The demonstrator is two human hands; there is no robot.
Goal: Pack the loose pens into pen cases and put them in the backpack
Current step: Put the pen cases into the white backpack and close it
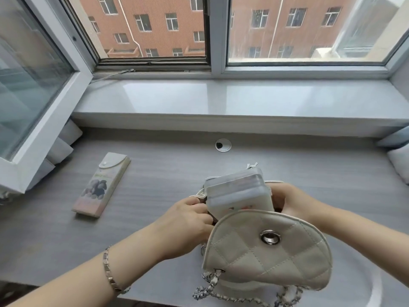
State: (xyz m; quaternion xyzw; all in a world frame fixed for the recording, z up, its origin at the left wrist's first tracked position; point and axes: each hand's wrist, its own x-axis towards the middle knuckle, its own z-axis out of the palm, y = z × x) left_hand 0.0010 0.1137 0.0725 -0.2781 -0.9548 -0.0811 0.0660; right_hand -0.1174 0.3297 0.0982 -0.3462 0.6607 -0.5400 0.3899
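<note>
The grey desk bears a flat pen case at left and a quilted backpack near front.

Bare forearms, no sleeves, silver link bracelet on left wrist

1 head-worn wide-angle camera looks forward and down, close over the quilted cream leather backpack on the grey wood-grain desk, facing the white-framed window.

A diamond pattern is stitched across the cream quilted leather backpack, and its round eyelet is silver. The boxy plastic pen case is frosted translucent white. Dark and pale pebbles are printed on the flat cream pen pouch. The surface is streaked in grey.
</note>
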